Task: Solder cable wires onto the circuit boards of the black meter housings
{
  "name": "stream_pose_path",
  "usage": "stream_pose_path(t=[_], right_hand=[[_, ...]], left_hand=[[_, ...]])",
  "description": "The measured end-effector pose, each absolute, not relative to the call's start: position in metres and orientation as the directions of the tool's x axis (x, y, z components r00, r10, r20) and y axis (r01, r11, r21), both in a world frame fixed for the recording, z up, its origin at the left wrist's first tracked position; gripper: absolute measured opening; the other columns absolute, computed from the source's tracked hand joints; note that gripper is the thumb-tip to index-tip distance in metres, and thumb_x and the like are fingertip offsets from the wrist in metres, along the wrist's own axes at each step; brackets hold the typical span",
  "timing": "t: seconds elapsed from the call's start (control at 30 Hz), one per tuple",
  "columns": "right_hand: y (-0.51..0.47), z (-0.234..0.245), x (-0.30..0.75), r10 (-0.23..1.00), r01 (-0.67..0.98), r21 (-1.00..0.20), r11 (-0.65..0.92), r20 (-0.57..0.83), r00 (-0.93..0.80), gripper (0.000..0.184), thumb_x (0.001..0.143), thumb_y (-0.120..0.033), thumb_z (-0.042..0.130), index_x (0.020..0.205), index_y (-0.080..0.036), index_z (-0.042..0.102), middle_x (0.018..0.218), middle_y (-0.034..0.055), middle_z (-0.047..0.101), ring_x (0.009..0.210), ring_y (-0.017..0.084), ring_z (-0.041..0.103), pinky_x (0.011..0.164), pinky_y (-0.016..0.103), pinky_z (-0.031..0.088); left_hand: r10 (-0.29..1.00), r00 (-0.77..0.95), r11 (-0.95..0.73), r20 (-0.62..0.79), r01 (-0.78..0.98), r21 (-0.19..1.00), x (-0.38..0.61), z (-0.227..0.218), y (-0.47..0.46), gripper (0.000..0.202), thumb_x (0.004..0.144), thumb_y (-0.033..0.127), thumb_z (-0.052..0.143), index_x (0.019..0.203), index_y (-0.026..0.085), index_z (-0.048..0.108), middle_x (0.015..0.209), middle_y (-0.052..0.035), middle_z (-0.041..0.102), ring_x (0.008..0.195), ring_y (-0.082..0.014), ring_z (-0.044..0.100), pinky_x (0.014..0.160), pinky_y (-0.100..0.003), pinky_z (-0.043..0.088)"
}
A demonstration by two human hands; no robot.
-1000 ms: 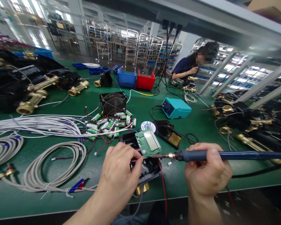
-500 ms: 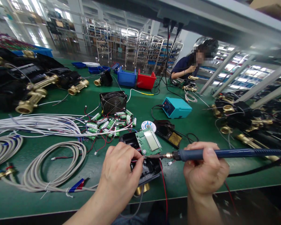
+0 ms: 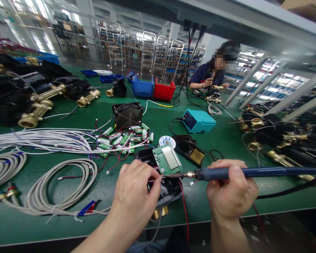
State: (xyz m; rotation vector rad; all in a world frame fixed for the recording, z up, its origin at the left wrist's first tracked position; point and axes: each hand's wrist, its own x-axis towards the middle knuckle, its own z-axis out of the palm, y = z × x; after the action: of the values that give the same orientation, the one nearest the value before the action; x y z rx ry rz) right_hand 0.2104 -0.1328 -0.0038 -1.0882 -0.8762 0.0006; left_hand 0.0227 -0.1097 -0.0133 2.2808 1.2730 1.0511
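Note:
My right hand [image 3: 231,191] is closed around the blue handle of a soldering iron [image 3: 252,172]; its tip touches the lower edge of a green circuit board [image 3: 166,160] with a grey display. The board sits on a black housing [image 3: 164,189] with a brass fitting beneath, near the table's front edge. My left hand [image 3: 135,195] rests on the housing, fingers pinched on thin wires at the board's left corner. A red wire [image 3: 183,207] hangs from the housing over the table edge.
Several green batteries [image 3: 121,138] with red wires lie behind the board, beside a black fan [image 3: 127,115]. A teal soldering station [image 3: 198,121], an iron stand [image 3: 189,148] and a solder spool [image 3: 167,141] stand to the right. Grey cable coils [image 3: 55,186] lie left. Another person [image 3: 210,75] works at the far end.
My hands and the iron have barely moved; the iron sits slightly lower and further left than one second ago. The person at the far end has shifted posture.

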Motion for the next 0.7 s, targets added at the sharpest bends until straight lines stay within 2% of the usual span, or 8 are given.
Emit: stream_pose_path(t=[0.17, 0.33, 0.47, 0.53, 0.6, 0.7], right_hand=[[-0.131, 0.001, 0.216, 0.295, 0.400, -0.765, 0.504, 0.588, 0.753, 0.025, 0.078, -0.032, 0.055, 0.057, -0.019, 0.061, 0.051, -0.0008, 0.055, 0.043, 0.014, 0.050, 0.035, 0.024, 0.032], [-0.130, 0.006, 0.218, 0.239, 0.387, -0.770, 0.508, 0.557, 0.795, 0.024, 0.073, -0.033, 0.056, 0.054, -0.019, 0.061, 0.049, -0.0008, 0.053, 0.044, 0.014, 0.051, 0.035, 0.025, 0.031], [-0.130, 0.014, 0.225, 0.178, 0.382, -0.780, 0.496, 0.522, 0.834, 0.024, 0.073, -0.034, 0.055, 0.055, -0.019, 0.061, 0.048, -0.0021, 0.053, 0.036, 0.012, 0.045, 0.029, 0.024, 0.025], [-0.131, 0.016, 0.234, 0.180, 0.351, -0.788, 0.505, 0.494, 0.850, 0.024, 0.074, -0.035, 0.054, 0.057, -0.019, 0.061, 0.044, -0.0033, 0.051, 0.030, 0.011, 0.039, 0.026, 0.024, 0.023], [-0.131, 0.013, 0.245, 0.234, 0.279, -0.810, 0.516, 0.446, 0.864, 0.023, 0.075, -0.035, 0.053, 0.059, -0.019, 0.061, 0.038, -0.0055, 0.046, 0.026, 0.010, 0.034, 0.025, 0.023, 0.023], [-0.131, 0.002, 0.260, 0.291, 0.278, -0.844, 0.458, 0.438, 0.850, 0.020, 0.070, -0.030, 0.062, 0.054, -0.018, 0.058, 0.037, -0.0068, 0.043, 0.028, 0.009, 0.036, 0.028, 0.020, 0.026]], left_hand=[[0.838, 0.329, -0.541, 0.435, 0.601, 0.588, 0.023, -0.013, -0.110, 0.021, 0.089, 0.015, 0.055, 0.069, 0.019, 0.062, 0.070, -0.0016, 0.067, 0.073, -0.0217, 0.059, 0.070, -0.035, 0.034], [0.836, 0.326, -0.544, 0.442, 0.603, 0.583, 0.023, -0.013, -0.110, 0.022, 0.088, 0.014, 0.054, 0.069, 0.020, 0.061, 0.069, -0.0016, 0.067, 0.072, -0.0216, 0.058, 0.069, -0.035, 0.033], [0.834, 0.324, -0.546, 0.446, 0.597, 0.588, 0.023, -0.014, -0.109, 0.021, 0.087, 0.013, 0.055, 0.069, 0.020, 0.062, 0.069, -0.0016, 0.067, 0.072, -0.0217, 0.059, 0.069, -0.035, 0.034], [0.825, 0.344, -0.562, 0.449, 0.585, 0.584, 0.022, -0.015, -0.108, 0.020, 0.087, 0.013, 0.055, 0.071, 0.020, 0.062, 0.070, -0.0012, 0.068, 0.073, -0.0217, 0.059, 0.069, -0.035, 0.034], [0.817, 0.345, -0.572, 0.461, 0.578, 0.581, 0.022, -0.016, -0.108, 0.019, 0.087, 0.013, 0.056, 0.071, 0.020, 0.062, 0.071, -0.0012, 0.067, 0.073, -0.0217, 0.059, 0.070, -0.035, 0.034], [0.822, 0.316, -0.562, 0.474, 0.581, 0.588, 0.023, -0.016, -0.110, 0.019, 0.086, 0.010, 0.056, 0.070, 0.019, 0.061, 0.071, -0.0015, 0.067, 0.073, -0.0217, 0.059, 0.070, -0.036, 0.034]])
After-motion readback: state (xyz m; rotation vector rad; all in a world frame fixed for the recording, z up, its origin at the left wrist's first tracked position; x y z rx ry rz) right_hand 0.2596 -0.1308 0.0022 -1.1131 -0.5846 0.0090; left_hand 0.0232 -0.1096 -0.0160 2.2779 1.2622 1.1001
